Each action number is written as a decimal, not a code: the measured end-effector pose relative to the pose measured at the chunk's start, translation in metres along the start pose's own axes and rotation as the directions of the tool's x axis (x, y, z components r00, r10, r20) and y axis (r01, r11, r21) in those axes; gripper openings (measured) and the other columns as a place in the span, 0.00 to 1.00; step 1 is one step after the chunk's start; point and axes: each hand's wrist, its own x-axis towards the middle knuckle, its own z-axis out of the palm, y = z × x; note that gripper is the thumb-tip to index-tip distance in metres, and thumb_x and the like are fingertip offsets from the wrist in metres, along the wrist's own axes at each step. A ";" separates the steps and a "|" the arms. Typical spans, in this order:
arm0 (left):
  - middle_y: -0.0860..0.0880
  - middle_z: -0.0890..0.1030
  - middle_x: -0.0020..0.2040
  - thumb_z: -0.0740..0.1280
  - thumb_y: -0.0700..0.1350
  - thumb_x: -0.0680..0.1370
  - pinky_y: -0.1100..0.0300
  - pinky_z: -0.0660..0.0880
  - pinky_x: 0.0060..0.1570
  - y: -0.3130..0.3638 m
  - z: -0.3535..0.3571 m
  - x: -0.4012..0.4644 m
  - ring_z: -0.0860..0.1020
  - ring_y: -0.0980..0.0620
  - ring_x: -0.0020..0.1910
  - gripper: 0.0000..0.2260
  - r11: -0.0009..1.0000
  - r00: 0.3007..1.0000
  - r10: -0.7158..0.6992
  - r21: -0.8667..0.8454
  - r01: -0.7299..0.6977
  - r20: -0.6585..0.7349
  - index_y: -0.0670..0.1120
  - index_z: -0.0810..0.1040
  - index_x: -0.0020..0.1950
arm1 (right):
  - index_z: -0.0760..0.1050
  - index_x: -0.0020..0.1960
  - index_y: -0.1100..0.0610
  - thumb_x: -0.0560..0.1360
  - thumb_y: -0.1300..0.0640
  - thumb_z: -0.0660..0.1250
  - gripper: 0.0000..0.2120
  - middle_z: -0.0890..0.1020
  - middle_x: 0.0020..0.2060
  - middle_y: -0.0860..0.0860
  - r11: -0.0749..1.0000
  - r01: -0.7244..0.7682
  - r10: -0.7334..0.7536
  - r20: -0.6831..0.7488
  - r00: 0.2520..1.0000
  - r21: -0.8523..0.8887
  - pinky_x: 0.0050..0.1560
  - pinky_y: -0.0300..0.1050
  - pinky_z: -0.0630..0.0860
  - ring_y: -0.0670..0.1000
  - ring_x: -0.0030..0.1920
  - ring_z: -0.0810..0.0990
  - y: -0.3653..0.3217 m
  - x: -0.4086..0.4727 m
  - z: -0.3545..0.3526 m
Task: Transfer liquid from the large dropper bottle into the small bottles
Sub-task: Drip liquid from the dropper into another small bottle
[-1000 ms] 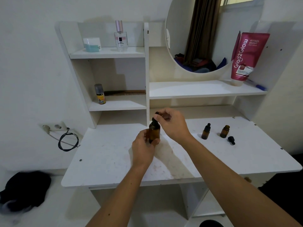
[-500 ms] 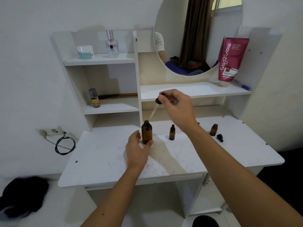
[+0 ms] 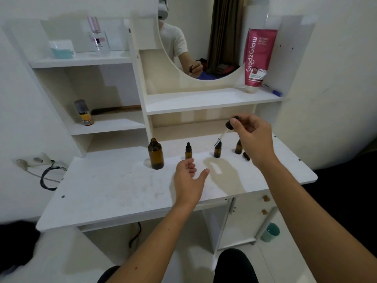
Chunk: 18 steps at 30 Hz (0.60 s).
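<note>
Three small amber glass bottles [image 3: 217,151]; glass-tubed dropper [image 3: 224,134] above.

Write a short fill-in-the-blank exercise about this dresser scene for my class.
1. The right hand pinches the ____ by its black bulb.
2. The dropper tip hangs over a ____ bottle.
3. The large bottle stands with no ____ on it.
4. The left hand holds ____.

Missing words: dropper; small; cap; nothing

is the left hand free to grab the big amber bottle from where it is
Probably yes: the left hand is open and holds nothing, and the large bottle stands uncapped just to its left on the desk, nothing between them.
</note>
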 end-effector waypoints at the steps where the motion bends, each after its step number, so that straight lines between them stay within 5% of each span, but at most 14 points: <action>1: 0.54 0.79 0.57 0.79 0.49 0.74 0.68 0.77 0.52 0.003 0.011 -0.001 0.79 0.58 0.53 0.25 1.000 0.999 0.012 -0.009 -0.012 0.052 0.49 0.74 0.67 | 0.84 0.58 0.53 0.80 0.53 0.73 0.08 0.89 0.47 0.46 1.000 -0.009 0.009 -0.020 1.000 -0.004 0.52 0.41 0.84 0.46 0.49 0.88 0.004 0.001 -0.009; 7: 0.53 0.78 0.68 0.78 0.49 0.75 0.58 0.75 0.68 0.016 0.077 0.005 0.77 0.57 0.66 0.27 0.995 0.955 0.084 0.032 -0.097 0.283 0.50 0.73 0.72 | 0.84 0.57 0.54 0.80 0.54 0.73 0.07 0.89 0.46 0.47 0.998 -0.035 0.028 -0.120 0.992 -0.052 0.59 0.41 0.82 0.44 0.50 0.87 0.026 0.017 -0.054; 18: 0.51 0.70 0.78 0.70 0.49 0.81 0.54 0.67 0.75 0.026 0.126 0.043 0.68 0.52 0.76 0.29 0.958 0.941 0.135 0.200 -0.203 0.309 0.47 0.65 0.80 | 0.84 0.57 0.54 0.81 0.54 0.72 0.07 0.88 0.47 0.46 0.995 -0.016 0.004 -0.124 0.992 -0.096 0.56 0.37 0.81 0.43 0.51 0.87 0.051 0.045 -0.068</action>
